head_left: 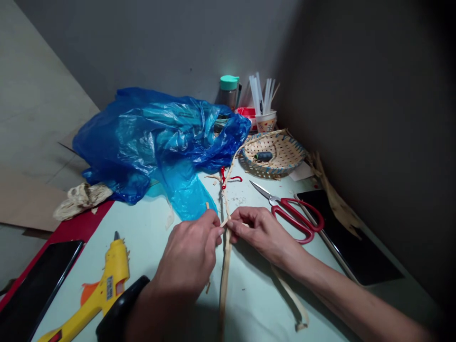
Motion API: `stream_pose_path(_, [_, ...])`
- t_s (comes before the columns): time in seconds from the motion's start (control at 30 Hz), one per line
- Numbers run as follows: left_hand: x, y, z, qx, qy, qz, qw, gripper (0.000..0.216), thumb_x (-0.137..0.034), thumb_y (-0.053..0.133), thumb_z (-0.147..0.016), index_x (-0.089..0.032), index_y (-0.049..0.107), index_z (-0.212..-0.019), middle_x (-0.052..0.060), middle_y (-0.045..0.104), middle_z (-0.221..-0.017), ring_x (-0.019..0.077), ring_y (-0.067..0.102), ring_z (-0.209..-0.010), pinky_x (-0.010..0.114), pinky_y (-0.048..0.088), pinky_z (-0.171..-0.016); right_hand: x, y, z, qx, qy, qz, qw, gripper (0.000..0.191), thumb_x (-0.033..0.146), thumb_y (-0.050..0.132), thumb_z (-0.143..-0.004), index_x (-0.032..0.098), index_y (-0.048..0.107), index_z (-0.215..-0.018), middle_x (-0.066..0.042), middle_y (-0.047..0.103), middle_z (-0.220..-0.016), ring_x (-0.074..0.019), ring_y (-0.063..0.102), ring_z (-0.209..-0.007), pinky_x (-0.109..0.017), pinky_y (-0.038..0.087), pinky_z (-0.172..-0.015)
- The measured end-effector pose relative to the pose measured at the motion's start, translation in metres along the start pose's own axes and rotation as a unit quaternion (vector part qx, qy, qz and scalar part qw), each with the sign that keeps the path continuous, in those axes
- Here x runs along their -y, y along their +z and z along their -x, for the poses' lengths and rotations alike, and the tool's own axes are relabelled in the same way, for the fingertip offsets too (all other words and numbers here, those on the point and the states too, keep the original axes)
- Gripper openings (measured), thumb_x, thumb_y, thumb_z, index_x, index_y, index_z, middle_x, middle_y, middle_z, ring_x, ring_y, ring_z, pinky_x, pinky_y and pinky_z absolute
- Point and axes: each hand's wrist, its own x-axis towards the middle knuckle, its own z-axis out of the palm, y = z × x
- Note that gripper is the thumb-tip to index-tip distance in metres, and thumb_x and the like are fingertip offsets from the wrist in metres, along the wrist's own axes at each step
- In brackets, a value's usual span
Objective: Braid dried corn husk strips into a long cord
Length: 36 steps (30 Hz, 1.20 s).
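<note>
My left hand (190, 254) and my right hand (260, 232) meet at the middle of the pale green table (149, 237). Both pinch thin tan plant-fibre strips (225, 275) where they cross. One strip runs down toward me, another curls off to the lower right (294, 304). From the pinch a twisted length (227, 190) leads away to a bit of red cord (228, 179). A black band sits on my left wrist.
Red-handled scissors (292, 213) lie right of my hands. A yellow glue gun (103, 285) lies front left. A blue plastic bag (156, 137), a woven basket (274, 152), a cup of glue sticks (265, 118) and a green-capped bottle (228, 90) stand behind. Dark tablets (342, 237) (32, 289) lie at both sides.
</note>
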Motion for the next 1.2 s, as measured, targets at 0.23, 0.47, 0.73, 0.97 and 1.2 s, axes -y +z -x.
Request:
stream_pose_path(0.23, [-0.007,0.043,0.015,-0.124,0.179,-0.115,0.969,0.024,-0.015,0.035,-0.085,-0.019,0.059,-0.081,0.003,0.064,-0.061,0.0176,0.060,-0.052,0.028,0.035,-0.049,0.004,-0.005,0.006,0.027,0.008,-0.097,0.995,0.025,0.028,0.050,-0.087,0.015,0.066,-0.074,-0.003,0.064,-0.067,-0.0127,0.057,-0.063,-0.024,0.040,-0.063])
stream_pose_path(0.47, [-0.007,0.018,0.002,-0.077,0.117,0.071,0.988,0.027,-0.026,0.045,-0.090,-0.019,0.061,-0.070,0.002,0.065,-0.070,0.0159,0.061,-0.069,0.026,0.041,-0.065,0.003,-0.011,0.006,0.051,0.053,-0.194,0.978,0.018,0.029,0.060,-0.081,0.013,0.065,-0.076,0.002,0.054,-0.062,-0.0073,0.040,-0.053,-0.020,0.028,-0.050])
stream_pose_path(0.73, [0.008,0.025,-0.021,0.151,-0.060,0.530,0.832,0.013,-0.032,0.049,-0.088,-0.018,0.050,-0.087,-0.004,0.046,-0.068,0.0051,0.038,-0.049,0.018,0.026,-0.045,0.001,-0.013,0.004,0.100,0.002,-0.188,0.977,0.022,0.028,0.051,-0.086,0.013,0.065,-0.078,0.000,0.055,-0.060,-0.0084,0.036,-0.051,-0.021,0.031,-0.053])
stream_pose_path(0.97, [0.006,0.030,-0.019,0.126,-0.053,0.453,0.881,0.022,-0.036,0.045,-0.088,-0.017,0.055,-0.083,-0.004,0.043,-0.062,0.0061,0.022,-0.045,0.022,0.015,-0.042,0.011,-0.017,0.016,0.034,-0.074,0.145,0.986,0.023,0.024,0.044,-0.090,0.017,0.064,-0.082,-0.004,0.065,-0.076,-0.0135,0.052,-0.066,-0.024,0.031,-0.058])
stream_pose_path(1.2, [0.000,0.029,-0.017,0.024,-0.045,0.280,0.959,0.035,-0.032,0.049,-0.084,-0.017,0.046,-0.052,-0.003,0.044,-0.053,0.0104,0.038,-0.054,0.023,0.027,-0.053,0.019,-0.016,0.025,-0.032,-0.048,0.391,0.919,0.032,0.031,0.037,-0.092,0.017,0.060,-0.074,-0.005,0.055,-0.055,-0.0119,0.039,-0.045,-0.030,0.018,-0.050])
